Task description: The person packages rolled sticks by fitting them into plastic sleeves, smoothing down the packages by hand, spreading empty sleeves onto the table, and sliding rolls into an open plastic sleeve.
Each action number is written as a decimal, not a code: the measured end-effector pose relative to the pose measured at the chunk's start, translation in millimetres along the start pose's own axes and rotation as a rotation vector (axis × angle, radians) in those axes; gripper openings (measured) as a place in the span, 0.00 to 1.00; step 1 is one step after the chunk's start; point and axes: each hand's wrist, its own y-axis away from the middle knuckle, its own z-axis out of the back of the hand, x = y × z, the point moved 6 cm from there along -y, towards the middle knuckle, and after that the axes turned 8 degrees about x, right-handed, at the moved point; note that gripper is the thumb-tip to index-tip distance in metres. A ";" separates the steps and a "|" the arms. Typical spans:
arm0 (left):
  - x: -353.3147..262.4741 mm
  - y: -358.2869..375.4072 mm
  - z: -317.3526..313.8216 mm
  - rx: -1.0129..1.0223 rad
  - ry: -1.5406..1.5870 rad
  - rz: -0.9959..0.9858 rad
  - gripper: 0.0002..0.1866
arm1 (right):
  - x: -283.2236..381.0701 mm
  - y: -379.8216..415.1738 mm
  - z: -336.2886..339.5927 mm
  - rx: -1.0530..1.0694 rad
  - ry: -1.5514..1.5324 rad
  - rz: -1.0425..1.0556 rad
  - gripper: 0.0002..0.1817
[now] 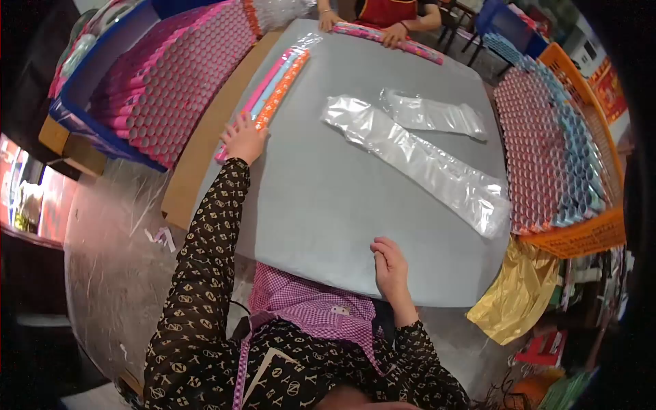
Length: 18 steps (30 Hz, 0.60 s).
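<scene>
My left hand [244, 139] lies with spread fingers over the near end of a bundle of rolls at the table's left edge. In that bundle a pink roll [270, 82], a light blue roll [265, 100] and an orange patterned roll [283, 89] lie side by side, with clear plastic at their far end. Just above the table's front edge is my right hand [391, 270], its fingers curled together and nothing visible in them. Clear plastic sleeves lie to the right: a long stack [417, 160] and a shorter stack [437, 115] behind it.
Across the grey table [314, 205], a co-worker's hands [395, 34] rest on a pink patterned roll [424, 51]. A blue crate [75, 126] of pink rolls stands left. An orange crate [581, 236] of rolls stands right, near gold sheeting [516, 294].
</scene>
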 end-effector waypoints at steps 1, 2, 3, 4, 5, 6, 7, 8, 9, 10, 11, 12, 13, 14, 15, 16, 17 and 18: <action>-1.0 -2.6 -1.9 -0.003 0.004 -0.022 0.41 | -1.7 0.2 -1.3 0.016 -0.009 -0.008 0.08; 0.1 -5.1 -2.3 -0.004 0.003 -0.011 0.41 | -2.3 -0.3 -2.0 0.031 -0.018 -0.013 0.08; 0.6 -7.4 -3.1 -0.004 0.003 0.001 0.41 | -0.9 -0.9 -0.2 0.010 -0.011 -0.020 0.08; 0.6 -8.5 -4.6 -0.008 0.000 0.010 0.40 | 2.8 -1.6 0.0 0.011 0.009 -0.003 0.08; -0.2 -8.6 -3.1 -0.011 0.002 -0.012 0.40 | 5.8 -2.1 0.0 0.012 0.028 0.014 0.08; 0.8 -8.3 -2.4 0.000 0.017 -0.017 0.40 | 4.1 -1.7 0.4 -0.007 0.033 0.003 0.08; 0.5 -7.9 -2.7 0.014 0.032 -0.022 0.40 | 1.3 -1.3 -1.2 -0.005 0.042 0.010 0.08; -0.5 -7.2 -2.7 0.007 0.012 -0.009 0.41 | 0.4 -0.5 -1.8 0.000 0.050 0.017 0.08; -2.5 -5.8 -2.3 0.010 0.013 -0.026 0.41 | 1.5 0.2 -0.7 -0.012 0.054 0.005 0.08; -2.2 -5.4 -0.3 0.001 0.004 -0.019 0.41 | 2.4 -0.6 -1.0 -0.016 0.051 -0.011 0.07; -2.1 -4.3 1.5 -0.008 -0.003 -0.010 0.41 | 2.9 -0.6 -0.7 -0.017 0.048 -0.026 0.07; -2.3 -3.5 2.5 -0.010 0.016 -0.009 0.42 | 1.2 0.3 -0.7 -0.027 0.052 -0.035 0.07; -3.4 -3.1 3.5 -0.008 0.018 -0.024 0.42 | -0.8 0.9 -2.1 -0.025 0.063 -0.018 0.07; -3.6 -2.5 5.2 -0.014 0.020 -0.018 0.42 | -1.2 1.6 -2.0 -0.024 0.075 -0.001 0.07; -2.3 -5.7 4.6 -0.020 0.023 -0.013 0.43 | 0.2 -0.6 -0.9 -0.038 0.082 -0.010 0.07; -1.6 -6.3 4.0 -0.040 0.016 -0.013 0.43 | 3.0 -1.1 -0.3 -0.023 0.072 0.002 0.07; -2.5 -5.8 2.6 -0.041 0.021 -0.033 0.43 | 5.5 -0.8 -0.3 -0.011 0.062 0.016 0.08; -2.1 -4.6 5.5 -0.064 0.014 -0.027 0.43 | 4.7 -1.0 -1.0 -0.030 0.071 0.007 0.08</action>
